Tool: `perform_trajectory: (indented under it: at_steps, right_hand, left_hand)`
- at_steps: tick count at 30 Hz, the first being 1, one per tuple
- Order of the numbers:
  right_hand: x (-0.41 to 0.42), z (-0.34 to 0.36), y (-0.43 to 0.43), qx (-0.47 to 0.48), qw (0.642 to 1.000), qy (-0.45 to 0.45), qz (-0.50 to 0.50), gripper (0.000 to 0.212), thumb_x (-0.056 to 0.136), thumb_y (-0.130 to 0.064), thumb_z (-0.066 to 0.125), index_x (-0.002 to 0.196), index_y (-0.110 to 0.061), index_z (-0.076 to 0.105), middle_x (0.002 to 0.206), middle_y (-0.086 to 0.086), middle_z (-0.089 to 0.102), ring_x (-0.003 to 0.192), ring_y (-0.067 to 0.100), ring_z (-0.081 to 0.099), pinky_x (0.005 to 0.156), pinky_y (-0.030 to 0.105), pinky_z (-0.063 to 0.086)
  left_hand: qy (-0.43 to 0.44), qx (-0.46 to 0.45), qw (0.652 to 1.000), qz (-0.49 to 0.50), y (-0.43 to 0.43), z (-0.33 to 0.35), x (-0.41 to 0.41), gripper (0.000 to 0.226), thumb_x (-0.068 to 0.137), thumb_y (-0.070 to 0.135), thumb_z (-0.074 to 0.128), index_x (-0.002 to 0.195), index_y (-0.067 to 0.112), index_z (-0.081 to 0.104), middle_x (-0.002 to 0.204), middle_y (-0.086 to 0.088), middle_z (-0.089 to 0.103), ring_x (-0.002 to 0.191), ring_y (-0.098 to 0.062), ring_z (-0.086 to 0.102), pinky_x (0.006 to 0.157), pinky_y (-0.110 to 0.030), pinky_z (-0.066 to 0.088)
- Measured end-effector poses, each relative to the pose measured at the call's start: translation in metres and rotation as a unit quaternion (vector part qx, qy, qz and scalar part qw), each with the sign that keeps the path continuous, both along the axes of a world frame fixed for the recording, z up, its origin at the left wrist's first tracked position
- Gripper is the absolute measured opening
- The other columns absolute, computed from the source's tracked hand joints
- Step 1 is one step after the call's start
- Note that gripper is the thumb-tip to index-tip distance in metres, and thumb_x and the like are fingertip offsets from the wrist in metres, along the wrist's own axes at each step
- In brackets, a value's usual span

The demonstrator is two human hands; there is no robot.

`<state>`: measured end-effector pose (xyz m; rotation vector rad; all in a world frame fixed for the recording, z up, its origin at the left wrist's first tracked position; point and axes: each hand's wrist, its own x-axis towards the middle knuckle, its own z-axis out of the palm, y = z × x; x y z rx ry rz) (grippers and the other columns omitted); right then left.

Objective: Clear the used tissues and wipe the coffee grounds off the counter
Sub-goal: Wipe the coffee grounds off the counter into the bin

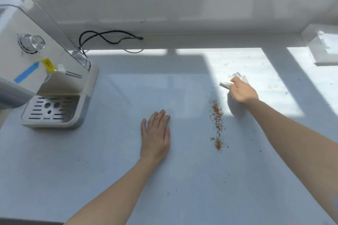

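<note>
A white tissue (230, 80) is gripped in the curled right hand (242, 91) on the sunlit worktop (109, 179). The left hand (155, 136) lies spread flat. Coffee grounds (217, 124) are strewn between the hands, near the right wrist.

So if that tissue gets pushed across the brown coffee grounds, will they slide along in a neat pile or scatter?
The coffee grounds lie as a loose, thin streak with stray specks around, so they would probably smear and scatter. The tissue under the right hand looks soft and crumpled, so it likely bends over some grains.
</note>
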<state>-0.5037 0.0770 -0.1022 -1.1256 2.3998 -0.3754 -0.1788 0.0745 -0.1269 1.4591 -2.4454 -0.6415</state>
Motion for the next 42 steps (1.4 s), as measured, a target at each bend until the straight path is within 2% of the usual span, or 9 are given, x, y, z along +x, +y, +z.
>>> perform_trajectory:
  at_steps: [5,9,12,29,33,35,38,40,42]
  right_hand:
    - [0.037,0.006,-0.026,0.003,0.995,-0.027,0.099,0.029,0.094,-0.021,0.031,0.113,-0.019,0.053,0.125,0.004,0.061,0.108,0.030,0.054,0.085,0.035,0.039]
    - [0.063,0.008,0.003,-0.006,0.982,-0.027,0.186,0.018,0.093,-0.018,0.034,0.100,-0.016,0.051,0.102,0.003,0.053,0.094,0.027,0.052,0.074,0.033,0.033]
    - [0.084,0.007,0.028,0.009,0.974,-0.032,0.223,0.018,0.091,-0.014,0.034,0.100,-0.016,0.050,0.103,0.003,0.052,0.096,0.029,0.054,0.075,0.037,0.039]
    - [0.191,0.017,0.149,0.010,0.966,-0.098,0.239,0.010,0.089,-0.014,0.038,0.082,-0.020,0.043,0.098,0.005,0.055,0.088,0.026,0.051,0.070,0.037,0.035]
    - [0.207,0.014,0.157,0.016,0.973,-0.113,0.202,0.013,0.090,-0.017,0.038,0.089,-0.019,0.051,0.093,0.005,0.057,0.083,0.026,0.052,0.066,0.035,0.035]
    - [0.205,0.016,0.154,0.006,0.974,-0.183,0.134,0.016,0.088,-0.015,0.039,0.083,-0.022,0.052,0.083,0.002,0.057,0.074,0.021,0.051,0.062,0.032,0.034]
    - [0.189,0.022,0.149,-0.080,0.955,-0.285,-0.028,0.021,0.087,-0.007,0.041,0.074,-0.012,0.056,0.066,-0.003,0.050,0.057,0.009,0.043,0.055,0.026,0.031]
    - [0.167,0.029,0.145,-0.134,0.943,-0.287,-0.100,0.023,0.088,-0.009,0.044,0.071,-0.007,0.057,0.059,-0.006,0.045,0.049,0.005,0.037,0.050,0.019,0.027]
    - [0.141,0.037,0.138,-0.176,0.938,-0.265,-0.136,0.026,0.087,-0.015,0.048,0.062,-0.013,0.057,0.051,-0.011,0.044,0.044,0.002,0.035,0.044,0.013,0.027]
  left_hand:
    - [-0.006,0.005,1.000,-0.001,0.000,0.000,0.001,0.045,0.094,0.030,0.027,0.137,0.026,0.040,0.154,0.011,0.028,0.144,-0.006,0.014,0.116,-0.031,-0.012]
    - [-0.009,0.002,1.000,-0.003,-0.001,-0.001,0.001,0.042,0.096,0.027,0.031,0.137,0.026,0.041,0.154,0.010,0.028,0.144,-0.008,0.014,0.118,-0.036,-0.007]
    - [-0.002,0.000,1.000,-0.003,-0.001,-0.001,0.002,0.040,0.096,0.023,0.036,0.136,0.025,0.042,0.153,0.009,0.030,0.144,-0.009,0.016,0.118,-0.037,-0.006]
    - [0.009,-0.010,1.000,-0.005,-0.001,-0.001,0.001,0.038,0.096,0.020,0.039,0.134,0.021,0.045,0.152,0.003,0.035,0.143,-0.015,0.023,0.118,-0.044,0.003]
    - [0.015,-0.011,1.000,-0.003,-0.001,-0.001,0.001,0.038,0.096,0.019,0.040,0.134,0.020,0.046,0.151,0.003,0.036,0.143,-0.016,0.024,0.118,-0.044,0.003]
    - [0.015,-0.012,1.000,-0.004,-0.001,-0.001,0.001,0.038,0.096,0.020,0.039,0.133,0.021,0.046,0.151,0.003,0.035,0.143,-0.016,0.023,0.118,-0.044,0.003]
    - [0.018,-0.012,1.000,-0.007,-0.001,-0.003,0.002,0.037,0.097,0.021,0.038,0.133,0.021,0.045,0.151,0.003,0.035,0.143,-0.015,0.022,0.118,-0.043,0.002]
    - [0.021,-0.011,1.000,-0.009,-0.001,-0.003,0.002,0.037,0.097,0.022,0.037,0.133,0.022,0.045,0.151,0.004,0.035,0.143,-0.015,0.021,0.119,-0.043,0.001]
    - [0.024,-0.012,1.000,-0.010,-0.001,-0.004,0.003,0.037,0.096,0.022,0.037,0.133,0.022,0.045,0.151,0.004,0.035,0.143,-0.014,0.021,0.119,-0.042,0.000]
